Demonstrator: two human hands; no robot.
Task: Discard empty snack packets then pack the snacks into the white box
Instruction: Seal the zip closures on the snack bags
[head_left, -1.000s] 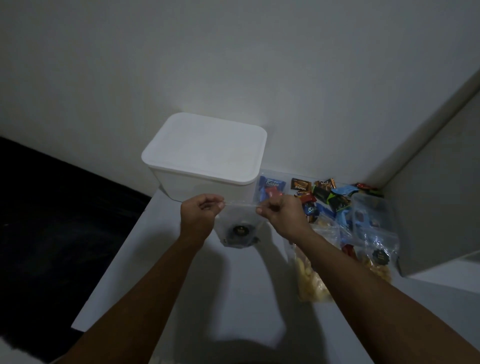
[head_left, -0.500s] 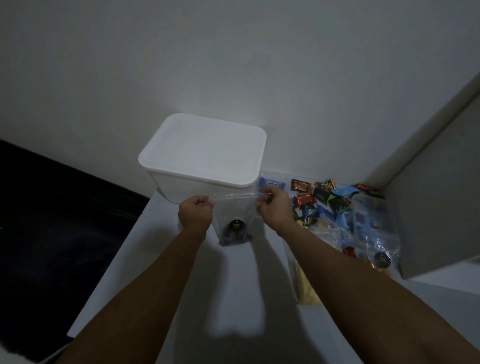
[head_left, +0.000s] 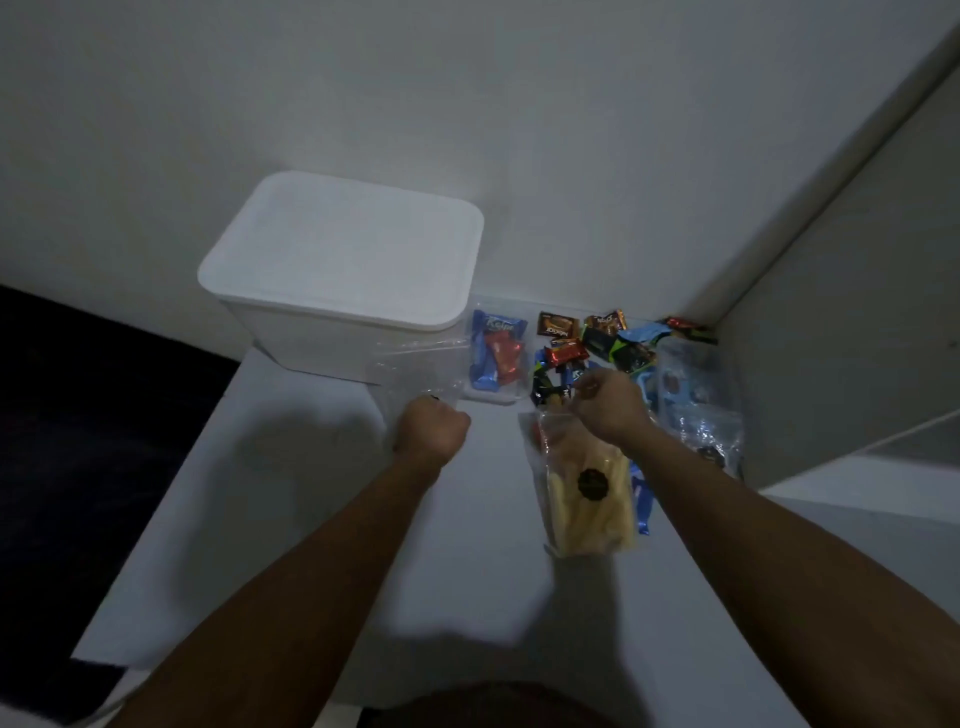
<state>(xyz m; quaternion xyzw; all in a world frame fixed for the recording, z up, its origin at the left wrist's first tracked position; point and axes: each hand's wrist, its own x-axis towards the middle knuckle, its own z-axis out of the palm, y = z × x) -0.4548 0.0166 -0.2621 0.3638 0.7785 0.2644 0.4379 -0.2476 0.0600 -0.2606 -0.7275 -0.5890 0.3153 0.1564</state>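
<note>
Head cam: my left hand (head_left: 432, 427) is fisted on a clear empty packet (head_left: 415, 371), held just in front of the box (head_left: 340, 270), prob. for binning. My right hand (head_left: 605, 402) pinches the top of the chips bag (head_left: 587, 493), lifting it off the desk (head_left: 291, 519), I'd say to pack. Box is white, lid on, at the desk's back by the wall. Snack pile (head_left: 597, 345) sits just right of it.

A brown snack wrapper (head_left: 557, 326) seems to read "Mister", though mirrored and blurry; other labels stay illegible.
</note>
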